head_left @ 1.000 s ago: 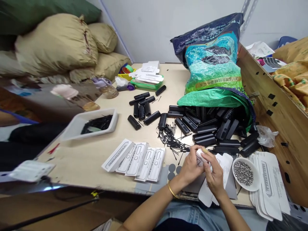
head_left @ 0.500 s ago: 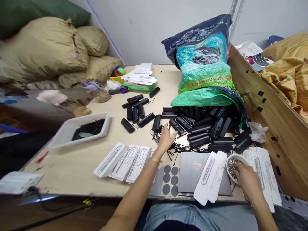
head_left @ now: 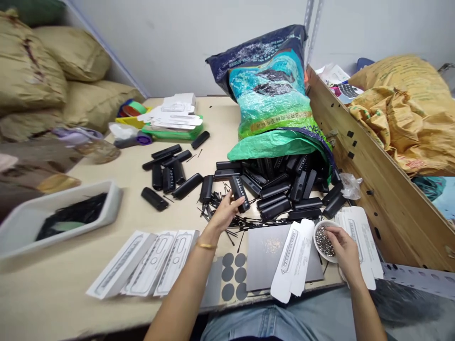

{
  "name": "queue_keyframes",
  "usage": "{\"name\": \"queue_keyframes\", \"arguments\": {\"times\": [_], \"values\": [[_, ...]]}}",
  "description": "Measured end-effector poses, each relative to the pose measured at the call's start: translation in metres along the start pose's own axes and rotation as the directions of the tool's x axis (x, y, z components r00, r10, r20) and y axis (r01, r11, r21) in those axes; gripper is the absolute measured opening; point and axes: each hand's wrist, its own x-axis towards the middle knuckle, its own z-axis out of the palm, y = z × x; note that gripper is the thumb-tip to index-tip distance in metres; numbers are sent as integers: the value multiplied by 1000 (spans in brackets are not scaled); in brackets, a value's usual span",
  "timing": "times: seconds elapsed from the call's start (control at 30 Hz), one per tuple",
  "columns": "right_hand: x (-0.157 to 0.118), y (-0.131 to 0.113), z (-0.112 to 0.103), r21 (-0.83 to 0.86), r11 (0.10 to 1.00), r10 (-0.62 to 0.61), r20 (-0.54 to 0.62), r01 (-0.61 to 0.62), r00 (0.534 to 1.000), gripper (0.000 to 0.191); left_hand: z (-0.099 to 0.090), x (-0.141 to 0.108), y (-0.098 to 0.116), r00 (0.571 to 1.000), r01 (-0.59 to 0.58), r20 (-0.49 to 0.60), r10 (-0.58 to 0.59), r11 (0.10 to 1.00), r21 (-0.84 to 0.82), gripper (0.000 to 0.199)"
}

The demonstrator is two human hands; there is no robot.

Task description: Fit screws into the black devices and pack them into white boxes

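Just above the thin black sticks (head_left: 209, 210), the left hand (head_left: 225, 211) pinches a black case (head_left: 239, 192) near its lower end, between thumb and bent fingers. Long and narrow, the case has smooth dark sides and a row of small light marks along its visible face; it slants, with its far end close to the other cases (head_left: 272, 199). The right hand (head_left: 344, 248) dips curled fingertips into a white bowl (head_left: 315, 244) of shiny metal bits (head_left: 323, 240); whether they grip any cannot be told.
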Motion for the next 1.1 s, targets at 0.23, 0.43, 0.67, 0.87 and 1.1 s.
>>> {"name": "queue_keyframes", "arguments": {"times": [0.23,0.43,0.67,0.87,1.1], "values": [[-6,-54,59,485,862,91,140,-149,986,24,51,-68,0,989,146,94,-114,838,-526,41],[-25,-83,97,403,915,-41,100,-3,994,18,71,-67,-14,966,193,37,-257,613,-766,19],[-35,-97,108,54,905,-422,-5,422,907,9,77,-73,-19,959,257,132,-249,576,-776,23],[-34,-98,107,20,898,-440,15,440,898,10,81,-78,-14,976,203,106,-192,616,-761,25],[-31,-97,99,-124,866,-476,99,485,874,12,84,-82,-13,993,104,40,-108,693,-713,28]]}}
